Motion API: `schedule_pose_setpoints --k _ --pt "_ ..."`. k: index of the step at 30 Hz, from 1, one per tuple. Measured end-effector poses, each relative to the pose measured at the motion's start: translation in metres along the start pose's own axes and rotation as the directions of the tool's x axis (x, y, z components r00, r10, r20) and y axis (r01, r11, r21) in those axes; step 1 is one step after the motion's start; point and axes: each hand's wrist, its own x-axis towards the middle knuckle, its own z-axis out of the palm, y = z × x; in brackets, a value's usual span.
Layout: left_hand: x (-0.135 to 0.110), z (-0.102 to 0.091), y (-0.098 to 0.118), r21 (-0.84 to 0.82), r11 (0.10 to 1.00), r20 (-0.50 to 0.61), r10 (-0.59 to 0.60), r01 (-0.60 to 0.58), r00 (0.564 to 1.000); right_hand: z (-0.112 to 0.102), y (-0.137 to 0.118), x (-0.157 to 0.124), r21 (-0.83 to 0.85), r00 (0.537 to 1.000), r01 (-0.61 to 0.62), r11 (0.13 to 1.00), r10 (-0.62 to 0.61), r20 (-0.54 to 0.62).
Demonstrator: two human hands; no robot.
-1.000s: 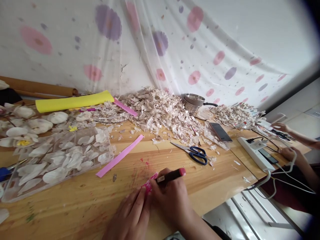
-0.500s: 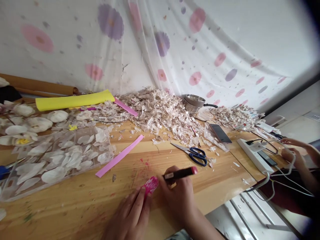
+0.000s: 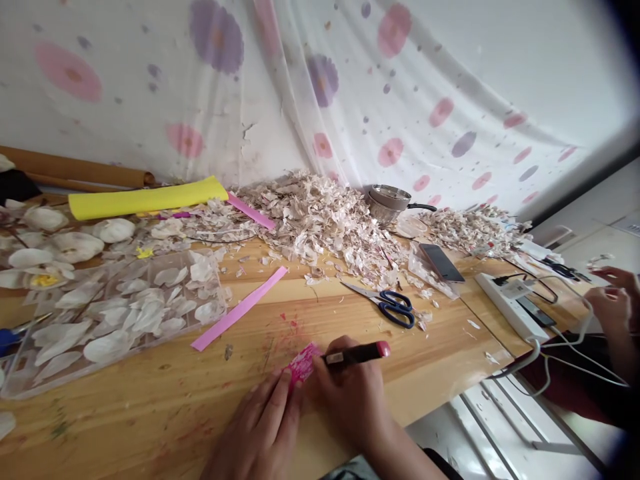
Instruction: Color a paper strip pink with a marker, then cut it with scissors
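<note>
My right hand (image 3: 357, 393) is closed around a black marker pen (image 3: 354, 355), which slants with its red end up to the right. The writing tip is hidden by my fingers. Under the pen lies a small pink piece (image 3: 301, 363), streaked white and bright magenta; whether it is paper or a petal I cannot tell. My left hand (image 3: 257, 423) pins its lower edge to the wooden table with fingers close together. Up to the left is a pale pink paper strip (image 3: 240, 310). Blue-handled scissors (image 3: 387, 303) lie beyond my right hand, blades slightly apart.
A clear divided tray (image 3: 165, 330) holds several whitish petals. Dried scraps (image 3: 320, 217) are heaped along the wall near a yellow roll (image 3: 147, 198) and a metal pan (image 3: 390, 198). Rightward are a phone (image 3: 441, 263), a power strip (image 3: 511, 307) with cables and another person's hands (image 3: 613, 300).
My right hand and the marker have shifted slightly over the pink piece, whose visible end now looks more angular. My left hand stays put. The other person's hands have moved.
</note>
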Motion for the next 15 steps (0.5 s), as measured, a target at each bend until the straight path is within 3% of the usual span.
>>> schedule_pose_setpoints --k 3,6,11,15 --pt "-0.0007 0.0007 0.0001 -0.013 1.0 -0.011 0.015 -0.015 1.0 0.0 0.0004 -0.0012 -0.009 0.999 -0.01 1.0 0.01 -0.04" --pt "-0.0015 0.0018 -0.0002 -0.003 1.0 -0.027 0.002 -0.002 1.0 0.0007 0.001 -0.0029 0.045 1.0 0.015 0.999 -0.015 0.0" --pt "0.0009 -0.0017 0.0 -0.071 0.997 -0.01 -0.033 0.032 0.999 -0.0013 0.0042 0.0028 -0.012 0.998 -0.063 0.998 0.063 0.018" --pt "0.003 -0.0048 0.0015 -0.029 0.999 -0.024 -0.028 0.027 0.999 0.0019 -0.0002 0.0 0.035 1.0 0.006 0.999 -0.006 0.012"
